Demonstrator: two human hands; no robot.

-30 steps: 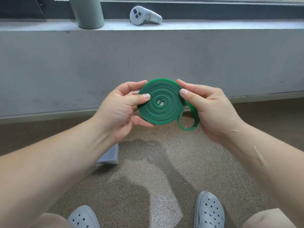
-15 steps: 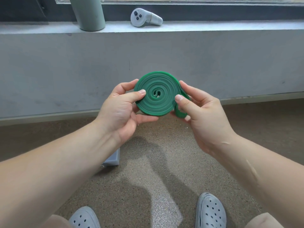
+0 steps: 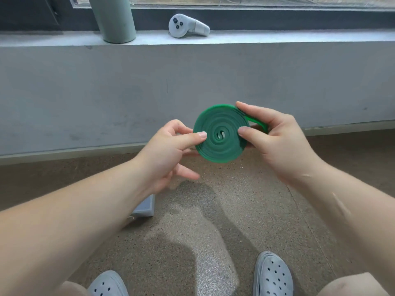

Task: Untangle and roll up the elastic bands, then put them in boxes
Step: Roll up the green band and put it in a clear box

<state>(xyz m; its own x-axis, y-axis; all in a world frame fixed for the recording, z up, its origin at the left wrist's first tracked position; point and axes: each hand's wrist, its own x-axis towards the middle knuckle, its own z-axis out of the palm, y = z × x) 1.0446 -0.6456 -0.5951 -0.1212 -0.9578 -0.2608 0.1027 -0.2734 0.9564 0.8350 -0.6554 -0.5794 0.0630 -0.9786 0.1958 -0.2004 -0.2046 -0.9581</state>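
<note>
A green elastic band [image 3: 221, 144] is wound into a flat spiral disc and held in the air in front of the grey wall. My left hand [image 3: 168, 150] pinches its left edge, thumb on the front face. My right hand [image 3: 275, 142] grips the right edge, thumb on the front and index finger over the top. A short loose end of the band shows behind my right fingers. A grey box [image 3: 145, 207] lies on the floor below, mostly hidden by my left forearm.
On the window ledge [image 3: 277, 38] stand a pale green cylinder [image 3: 113, 18] and a white hand controller [image 3: 188, 26]. Speckled brown floor runs below, with my two grey perforated clogs [image 3: 273, 274] at the bottom edge.
The hanging loop of the band has been wound onto the roll, leaving only a short tail behind my right fingers. The roll and both hands have shifted a little to the right.
</note>
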